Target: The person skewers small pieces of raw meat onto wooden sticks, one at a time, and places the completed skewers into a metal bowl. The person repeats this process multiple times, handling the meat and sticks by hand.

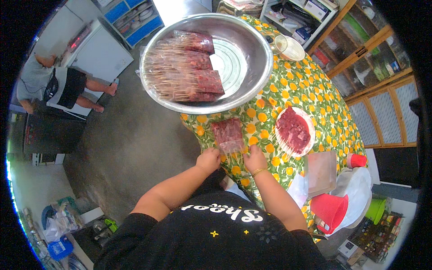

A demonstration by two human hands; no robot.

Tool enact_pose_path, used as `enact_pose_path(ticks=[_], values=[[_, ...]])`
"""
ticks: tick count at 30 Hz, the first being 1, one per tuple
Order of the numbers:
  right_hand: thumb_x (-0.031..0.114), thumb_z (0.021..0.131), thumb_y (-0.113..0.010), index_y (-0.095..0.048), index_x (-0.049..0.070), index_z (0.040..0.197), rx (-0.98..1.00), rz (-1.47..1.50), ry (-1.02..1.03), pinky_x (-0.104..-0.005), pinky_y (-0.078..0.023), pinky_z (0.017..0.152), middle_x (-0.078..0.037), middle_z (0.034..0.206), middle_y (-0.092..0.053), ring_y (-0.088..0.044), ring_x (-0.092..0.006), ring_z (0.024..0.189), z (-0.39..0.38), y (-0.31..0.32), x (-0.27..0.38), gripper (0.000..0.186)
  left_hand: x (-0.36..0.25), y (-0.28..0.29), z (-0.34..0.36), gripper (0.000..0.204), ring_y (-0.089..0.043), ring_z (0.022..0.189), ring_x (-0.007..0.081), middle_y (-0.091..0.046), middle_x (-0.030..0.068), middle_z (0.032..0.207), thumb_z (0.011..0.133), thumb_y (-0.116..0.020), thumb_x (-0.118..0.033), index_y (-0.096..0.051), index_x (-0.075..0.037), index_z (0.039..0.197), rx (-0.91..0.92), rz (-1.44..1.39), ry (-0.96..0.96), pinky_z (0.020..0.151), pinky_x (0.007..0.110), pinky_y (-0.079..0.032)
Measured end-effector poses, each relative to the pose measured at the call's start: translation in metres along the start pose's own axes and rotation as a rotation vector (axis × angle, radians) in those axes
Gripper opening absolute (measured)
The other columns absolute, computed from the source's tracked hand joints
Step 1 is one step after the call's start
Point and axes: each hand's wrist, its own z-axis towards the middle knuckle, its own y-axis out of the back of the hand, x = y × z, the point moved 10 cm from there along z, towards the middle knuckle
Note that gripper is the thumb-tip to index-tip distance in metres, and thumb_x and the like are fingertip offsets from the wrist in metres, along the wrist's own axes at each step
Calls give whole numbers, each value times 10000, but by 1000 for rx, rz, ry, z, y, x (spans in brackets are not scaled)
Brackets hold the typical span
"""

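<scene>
A clear plastic bag of red skewered meat point(227, 132) lies on the orange-and-green patterned cloth at the table's near-left edge. My left hand point(210, 157) has its fingers closed on the bag's lower left end, and my right hand point(253, 157) pinches the lower right end. Beyond it, a large steel basin point(258, 67) holds several similar bagged bundles of meat skewers point(198, 67), sticks pointing left. Right of my hands, a white plate point(308, 122) bears loose red meat skewers point(292, 130).
A metal tray point(320, 173), red bucket point(328, 209), red cup point(357, 160) and pale basins point(357, 198) crowd the right. A glass mug point(280, 44) stands behind. Another person point(67, 85) is at a white appliance point(99, 49) at upper left. Wooden cabinets point(382, 112) line the right side.
</scene>
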Motion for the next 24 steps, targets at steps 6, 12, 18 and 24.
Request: enact_pose_path(ticks=[6, 12, 18, 24], values=[[248, 853, -630, -615, 45, 996, 158, -72, 42, -507, -511, 798, -216, 998, -642, -624, -411, 924, 21, -25, 6, 249, -11, 11, 2, 187, -617, 932, 388, -634, 159, 957, 843, -598, -222, -634, -49, 904, 21, -2, -24, 804, 481, -521], [191, 831, -598, -618, 51, 939, 174, -124, 238, -448, -524, 756, -185, 913, -652, -644, -373, 851, 25, 34, 42, 177, -33, 61, 18, 238, -639, 892, 348, -646, 176, 895, 816, -628, -263, -670, -39, 886, 106, -99, -94, 783, 456, -520], [125, 861, -624, -589, 70, 896, 841, 909, -557, -446, -589, 699, -64, 907, -634, -708, -267, 864, -26, 14, 5, 75, -27, 29, -6, 113, -649, 773, 233, -620, 92, 818, 850, -584, -136, -623, -44, 903, 731, -845, 401, 647, 395, -553], [124, 872, -609, -607, 84, 843, 767, 854, -3, -364, -550, 675, -67, 880, -627, -663, -228, 781, -70, -9, 9, 49, -18, -18, -27, 143, -656, 821, 279, -638, 137, 859, 813, -555, -76, -604, 0, 925, 855, -992, 444, 723, 437, -554]])
